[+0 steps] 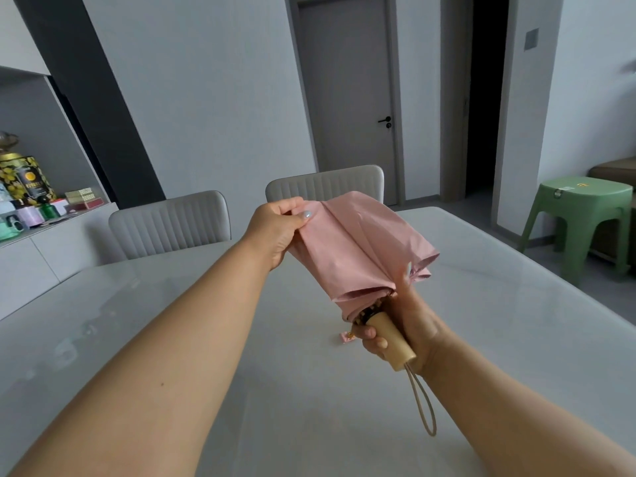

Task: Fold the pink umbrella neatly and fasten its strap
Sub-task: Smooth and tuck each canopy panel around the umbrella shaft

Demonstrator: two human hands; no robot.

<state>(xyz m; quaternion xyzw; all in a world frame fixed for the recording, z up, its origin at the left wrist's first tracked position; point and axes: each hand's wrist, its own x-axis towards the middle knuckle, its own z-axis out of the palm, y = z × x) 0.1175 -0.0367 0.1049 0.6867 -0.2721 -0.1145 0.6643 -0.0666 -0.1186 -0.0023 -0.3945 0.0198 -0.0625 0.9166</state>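
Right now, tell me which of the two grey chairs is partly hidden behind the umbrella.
The far-right chair: the pink umbrella overlaps its backrest. The left chair stands in full view beside the left hand.

Pink strap [347, 337] mostly hidden behind right fingers [373, 342]

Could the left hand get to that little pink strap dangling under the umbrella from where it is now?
Probably yes. The left hand only pinches a fold of the pink umbrella, and the strap hangs free below the wooden handle, beside the right hand, with nothing between.
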